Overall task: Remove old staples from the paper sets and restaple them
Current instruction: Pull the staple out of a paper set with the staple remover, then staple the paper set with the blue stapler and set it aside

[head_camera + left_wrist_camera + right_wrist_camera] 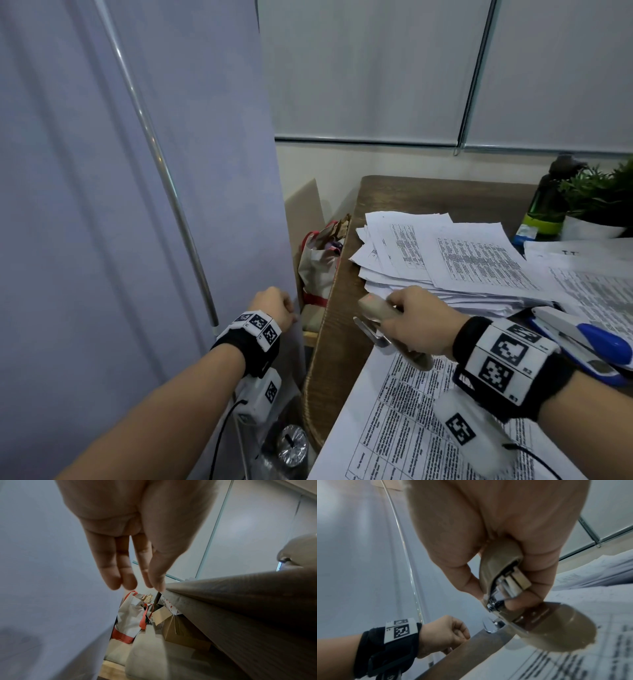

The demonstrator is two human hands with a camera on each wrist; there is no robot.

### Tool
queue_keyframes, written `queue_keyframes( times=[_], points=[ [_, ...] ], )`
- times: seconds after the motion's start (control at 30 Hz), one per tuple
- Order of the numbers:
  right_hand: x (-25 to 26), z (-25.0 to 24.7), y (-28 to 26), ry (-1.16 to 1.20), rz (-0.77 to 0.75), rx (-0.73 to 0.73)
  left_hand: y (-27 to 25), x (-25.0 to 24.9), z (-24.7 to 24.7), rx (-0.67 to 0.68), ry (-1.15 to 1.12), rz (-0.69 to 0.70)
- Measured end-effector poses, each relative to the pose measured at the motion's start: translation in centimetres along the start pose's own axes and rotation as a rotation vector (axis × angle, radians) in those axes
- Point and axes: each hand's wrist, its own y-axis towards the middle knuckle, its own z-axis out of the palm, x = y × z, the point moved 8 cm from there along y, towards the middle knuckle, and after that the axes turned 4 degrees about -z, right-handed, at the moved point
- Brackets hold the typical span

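Our beige stapler [383, 320] sits in the right hand [419, 323], above the near-left corner of the desk [337, 329]; thumb and fingers are clamped round its top arm, while the base hangs swung open below, the chrome magazine showing between them; we judge it light but rigid, smooth plastic over metal, so the grip belongs on the broad body, well clear of the hinge and the sharp front end. The paper sets [445, 260] lie heaped on the desk just beyond it, another printed sheet [394, 428] beneath our wrist; thin, floppy stuff, best pinched at a corner. A blue stapler [582, 339] rests to the right. Our left hand [274, 306] hangs off the desk edge beside the curtain [137, 205], fingers loosely relaxed, holding nothing, over a red-handled bag [317, 263].
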Motion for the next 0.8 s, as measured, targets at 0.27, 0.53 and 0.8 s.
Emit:
queue_keyframes(
  times=[0.27,0.53,0.8],
  points=[
    [-5.2,-6.1,-3.4,0.000,0.086,-0.085,-0.6,-2.3,-1.2,0.029,0.171,0.044],
    [-12.0,-10.9,-7.2,-0.104,0.186,-0.176,-3.6,-9.9,-1.5,0.110,0.001,0.213],
    [-18.1,-12.2,-10.0,-0.166,0.351,-0.091,-8.2,-16.1,5.4,0.416,0.412,0.343]
  ],
)
